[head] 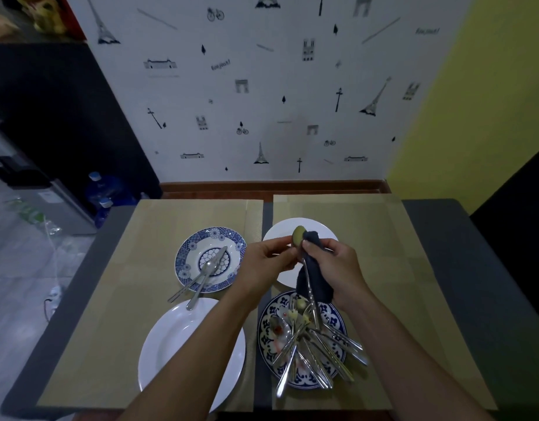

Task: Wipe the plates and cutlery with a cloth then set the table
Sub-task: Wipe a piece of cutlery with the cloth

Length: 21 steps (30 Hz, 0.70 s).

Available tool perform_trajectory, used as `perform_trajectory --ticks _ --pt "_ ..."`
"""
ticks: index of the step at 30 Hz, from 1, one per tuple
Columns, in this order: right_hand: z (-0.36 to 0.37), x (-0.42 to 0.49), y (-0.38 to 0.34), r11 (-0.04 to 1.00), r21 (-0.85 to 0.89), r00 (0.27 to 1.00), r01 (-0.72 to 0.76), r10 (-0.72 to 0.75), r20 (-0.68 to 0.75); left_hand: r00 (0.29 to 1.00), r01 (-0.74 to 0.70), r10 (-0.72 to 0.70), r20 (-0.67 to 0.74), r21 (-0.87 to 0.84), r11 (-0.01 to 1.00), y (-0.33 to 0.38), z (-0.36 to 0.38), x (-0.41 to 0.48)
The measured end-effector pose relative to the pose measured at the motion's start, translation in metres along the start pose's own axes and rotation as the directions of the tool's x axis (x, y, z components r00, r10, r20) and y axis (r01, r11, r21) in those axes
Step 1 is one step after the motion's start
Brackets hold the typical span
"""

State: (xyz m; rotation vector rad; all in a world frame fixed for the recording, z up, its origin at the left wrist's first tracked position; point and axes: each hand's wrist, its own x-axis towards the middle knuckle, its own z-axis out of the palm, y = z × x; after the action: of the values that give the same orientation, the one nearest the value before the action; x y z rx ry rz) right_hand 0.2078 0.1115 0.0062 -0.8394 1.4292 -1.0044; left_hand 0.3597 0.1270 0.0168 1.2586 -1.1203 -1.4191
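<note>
I count two white plates (pixel 183 344) (pixel 322 229), two blue-patterned plates (pixel 189 247) (pixel 265 329), two placemats (pixel 134 299) (pixel 398 284), one cloth (pixel 318 284), one spoon (pixel 298 235) in my fingers (pixel 310 246), cutlery heap (pixel 316 350) too tangled to count, two water jugs (pixel 102 185) (pixel 105 208)

The left forearm (pixel 201 354) and right forearm (pixel 407 344), both bare, are reaching in from the bottom edge and converging toward the middle. The left hand (pixel 266 262) is pinching the spoon (pixel 298 237) just under its bowl with curled fingers. The right hand (pixel 338 265) is gripping the cloth (pixel 315 282) (thumb on top, pressing it against the spoon), and the two hands are sitting close together, fingertips nearly meeting.
</note>
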Motion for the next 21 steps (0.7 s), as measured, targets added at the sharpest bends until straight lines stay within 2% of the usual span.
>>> perform_trajectory --ticks 3,6,8,9,10,12,14,15,18,21 --pt "0.002 -0.003 0.0 0.999 0.042 1.0 -0.006 0.006 0.007 1.0 0.017 -0.016 -0.012 0.051 0.999 -0.006 0.004 -0.001" --pt "0.003 -0.004 0.002 1.0 -0.003 1.0 -0.015 0.015 0.015 0.991 0.068 -0.065 -0.119 0.028 0.997 -0.01 0.003 0.002" --pt "0.001 -0.003 0.003 1.0 -0.01 1.0 -0.02 0.02 -0.011 0.975 0.053 -0.025 -0.22 0.119 0.991 -0.013 -0.001 0.005" --pt "0.001 -0.002 0.002 1.0 -0.004 0.999 -0.028 0.028 -0.018 0.966 0.017 0.043 -0.253 0.228 0.973 -0.014 -0.004 0.006" --pt "0.002 -0.002 0.001 0.999 0.007 0.999 -0.044 0.044 -0.021 0.959 -0.032 0.133 -0.251 0.372 0.928 -0.014 -0.005 0.007" --pt "0.008 -0.004 -0.003 0.996 0.032 0.996 -0.088 0.088 0.002 0.954 -0.117 0.26 -0.146 0.619 0.777 -0.013 -0.004 0.006" --pt "0.014 -0.005 -0.004 0.995 0.019 0.995 -0.097 0.096 0.041 0.949 -0.195 0.313 -0.03 0.724 0.661 -0.012 0.003 0.004" --pt "0.016 -0.005 -0.002 0.997 0.004 0.996 -0.076 0.076 0.049 0.944 -0.229 0.331 0.004 0.727 0.647 -0.013 0.006 0.003" --pt "0.016 -0.004 0.0 0.999 0.017 1.0 -0.028 0.028 0.012 0.939 -0.247 0.343 -0.014 0.669 0.701 -0.013 0.006 0.001" --pt "0.009 -0.004 -0.001 0.992 0.11 0.998 -0.063 0.06 0.035 0.96 -0.221 0.278 -0.044 0.491 0.842 -0.013 0.002 0.0"
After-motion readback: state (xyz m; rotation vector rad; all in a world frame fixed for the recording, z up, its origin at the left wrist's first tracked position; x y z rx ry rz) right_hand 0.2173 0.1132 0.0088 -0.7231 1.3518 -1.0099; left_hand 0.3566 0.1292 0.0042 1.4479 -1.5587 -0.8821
